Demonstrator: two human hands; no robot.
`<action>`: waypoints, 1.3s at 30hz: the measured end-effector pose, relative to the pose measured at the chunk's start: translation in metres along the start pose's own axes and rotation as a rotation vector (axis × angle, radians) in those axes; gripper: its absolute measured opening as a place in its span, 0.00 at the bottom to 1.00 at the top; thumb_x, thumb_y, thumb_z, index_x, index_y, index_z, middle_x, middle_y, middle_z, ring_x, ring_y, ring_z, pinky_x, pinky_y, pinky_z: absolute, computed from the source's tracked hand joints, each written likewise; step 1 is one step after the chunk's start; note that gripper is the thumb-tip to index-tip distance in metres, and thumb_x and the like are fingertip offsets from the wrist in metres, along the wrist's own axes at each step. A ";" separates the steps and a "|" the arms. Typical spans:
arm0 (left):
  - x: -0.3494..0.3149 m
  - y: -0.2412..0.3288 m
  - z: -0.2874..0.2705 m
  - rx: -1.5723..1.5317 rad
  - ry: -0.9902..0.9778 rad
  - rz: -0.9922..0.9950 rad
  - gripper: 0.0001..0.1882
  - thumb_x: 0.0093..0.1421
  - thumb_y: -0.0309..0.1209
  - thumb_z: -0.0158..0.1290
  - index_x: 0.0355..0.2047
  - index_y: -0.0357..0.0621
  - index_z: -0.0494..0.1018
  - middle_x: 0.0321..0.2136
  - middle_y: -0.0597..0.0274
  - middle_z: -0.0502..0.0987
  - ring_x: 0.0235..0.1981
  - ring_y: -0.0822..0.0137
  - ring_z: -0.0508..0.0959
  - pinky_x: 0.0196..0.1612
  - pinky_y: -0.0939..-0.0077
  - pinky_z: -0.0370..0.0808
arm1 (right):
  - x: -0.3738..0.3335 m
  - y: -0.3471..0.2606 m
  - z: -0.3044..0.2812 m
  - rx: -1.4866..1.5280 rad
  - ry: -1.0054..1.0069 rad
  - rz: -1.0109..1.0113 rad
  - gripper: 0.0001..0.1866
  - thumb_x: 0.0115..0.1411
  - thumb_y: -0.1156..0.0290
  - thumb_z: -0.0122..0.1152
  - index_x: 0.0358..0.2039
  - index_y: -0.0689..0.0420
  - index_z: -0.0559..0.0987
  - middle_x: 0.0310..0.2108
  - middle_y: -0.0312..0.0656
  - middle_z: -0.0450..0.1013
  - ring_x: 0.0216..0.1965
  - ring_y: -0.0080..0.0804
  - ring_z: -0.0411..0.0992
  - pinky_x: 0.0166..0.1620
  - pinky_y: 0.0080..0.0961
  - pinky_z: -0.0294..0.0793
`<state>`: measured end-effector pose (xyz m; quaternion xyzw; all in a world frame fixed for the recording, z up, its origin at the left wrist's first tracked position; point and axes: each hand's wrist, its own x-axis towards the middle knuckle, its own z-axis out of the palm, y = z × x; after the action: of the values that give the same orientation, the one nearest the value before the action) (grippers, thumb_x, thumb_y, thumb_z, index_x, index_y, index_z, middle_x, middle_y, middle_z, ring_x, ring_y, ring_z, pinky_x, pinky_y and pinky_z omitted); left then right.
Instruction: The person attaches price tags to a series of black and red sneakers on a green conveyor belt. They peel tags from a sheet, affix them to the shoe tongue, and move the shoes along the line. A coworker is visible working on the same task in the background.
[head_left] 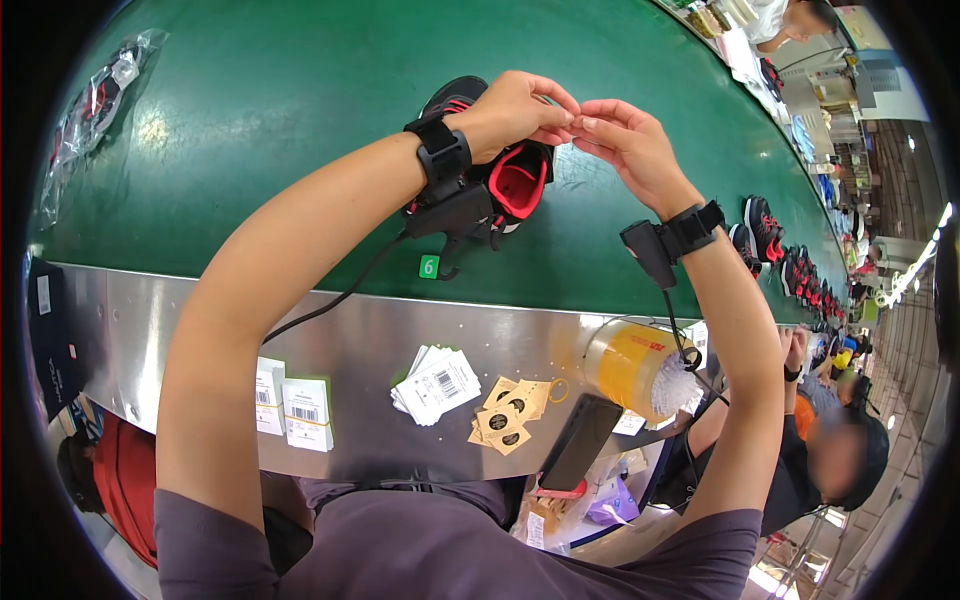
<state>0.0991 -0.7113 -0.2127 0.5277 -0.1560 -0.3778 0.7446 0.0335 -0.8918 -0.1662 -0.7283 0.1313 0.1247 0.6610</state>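
Note:
Above the green work surface [330, 130], my left hand [515, 112] and my right hand [640, 155] meet fingertip to fingertip. Both are closed in a pinch; whatever sits between the fingers is too small to make out. Below my left hand lies a black shoe with red lining [518, 185], partly covered by the hand, wrist strap and a black device. A black toe with red laces [452, 98] shows beyond that wrist; whether it belongs to the same shoe or a second one, I cannot tell. My right hand is off to the shoe's right, not touching it.
On the metal ledge lie white barcode cards [438, 385], banded card stacks [308, 412], tan tags [510, 412], a phone [580, 440] and a yellow-wrapped tub of clear fasteners [640, 365]. A bagged shoe [100, 100] lies far left; more shoes [765, 228] line the right. Co-workers sit nearby.

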 end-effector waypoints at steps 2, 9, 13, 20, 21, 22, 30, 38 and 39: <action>-0.002 -0.002 -0.002 0.005 -0.002 0.013 0.17 0.55 0.24 0.57 0.43 0.33 0.67 0.31 0.57 0.76 0.31 0.71 0.78 0.37 0.80 0.77 | 0.000 -0.002 0.007 -0.050 0.025 -0.010 0.15 0.59 0.74 0.57 0.45 0.66 0.72 0.42 0.46 0.75 0.43 0.29 0.75 0.48 0.22 0.75; -0.001 -0.001 -0.010 0.014 0.035 -0.005 0.22 0.49 0.23 0.60 0.42 0.31 0.62 0.29 0.56 0.75 0.28 0.70 0.76 0.34 0.79 0.75 | -0.001 -0.006 0.020 -0.083 0.057 -0.017 0.15 0.59 0.73 0.58 0.44 0.66 0.71 0.41 0.48 0.75 0.42 0.30 0.76 0.47 0.22 0.76; -0.002 -0.001 -0.014 0.049 0.005 0.001 0.22 0.47 0.21 0.59 0.41 0.31 0.63 0.28 0.57 0.75 0.27 0.71 0.75 0.32 0.79 0.74 | 0.000 -0.003 0.020 -0.058 0.043 -0.022 0.15 0.58 0.73 0.59 0.44 0.66 0.72 0.41 0.48 0.75 0.41 0.30 0.76 0.47 0.22 0.76; -0.009 -0.002 -0.025 0.063 0.002 0.027 0.24 0.49 0.21 0.58 0.45 0.29 0.63 0.29 0.57 0.75 0.28 0.71 0.76 0.34 0.79 0.74 | 0.005 -0.005 0.039 -0.215 0.103 -0.165 0.14 0.56 0.74 0.60 0.41 0.67 0.71 0.35 0.47 0.76 0.36 0.29 0.76 0.40 0.22 0.77; -0.010 -0.004 -0.026 0.044 -0.010 0.036 0.24 0.49 0.21 0.58 0.46 0.28 0.63 0.29 0.57 0.76 0.29 0.71 0.76 0.34 0.79 0.74 | 0.006 -0.003 0.039 -0.225 0.142 -0.193 0.14 0.55 0.73 0.61 0.39 0.66 0.71 0.33 0.46 0.76 0.34 0.28 0.76 0.38 0.22 0.77; -0.010 -0.005 -0.026 0.025 -0.024 0.043 0.25 0.50 0.21 0.58 0.47 0.28 0.63 0.30 0.57 0.76 0.30 0.70 0.76 0.34 0.78 0.75 | 0.010 0.001 0.036 -0.308 0.135 -0.229 0.13 0.54 0.72 0.62 0.37 0.65 0.72 0.31 0.45 0.76 0.32 0.28 0.76 0.35 0.22 0.76; -0.012 -0.007 -0.036 0.131 -0.009 0.042 0.30 0.53 0.21 0.58 0.54 0.30 0.59 0.32 0.56 0.77 0.33 0.69 0.78 0.40 0.79 0.76 | 0.013 -0.013 0.052 -1.017 0.067 -0.534 0.10 0.51 0.65 0.64 0.27 0.58 0.76 0.21 0.40 0.73 0.22 0.31 0.71 0.27 0.25 0.69; -0.050 0.043 0.017 0.771 -0.049 0.295 0.23 0.52 0.21 0.53 0.50 0.37 0.66 0.41 0.58 0.73 0.36 0.71 0.75 0.39 0.78 0.73 | -0.149 -0.122 -0.011 -1.344 0.198 -0.334 0.12 0.57 0.64 0.55 0.31 0.62 0.78 0.27 0.50 0.76 0.30 0.46 0.75 0.34 0.34 0.73; -0.061 0.048 0.034 0.871 -0.131 0.393 0.23 0.51 0.21 0.53 0.50 0.36 0.66 0.41 0.58 0.72 0.37 0.70 0.75 0.39 0.77 0.73 | -0.179 -0.118 -0.018 -1.285 0.249 -0.253 0.12 0.58 0.64 0.55 0.31 0.61 0.77 0.24 0.44 0.75 0.27 0.35 0.74 0.31 0.28 0.72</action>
<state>0.0561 -0.6821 -0.1462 0.7260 -0.4431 -0.1621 0.5004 -0.0913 -0.8937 0.0085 -0.9961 0.0199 0.0144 0.0847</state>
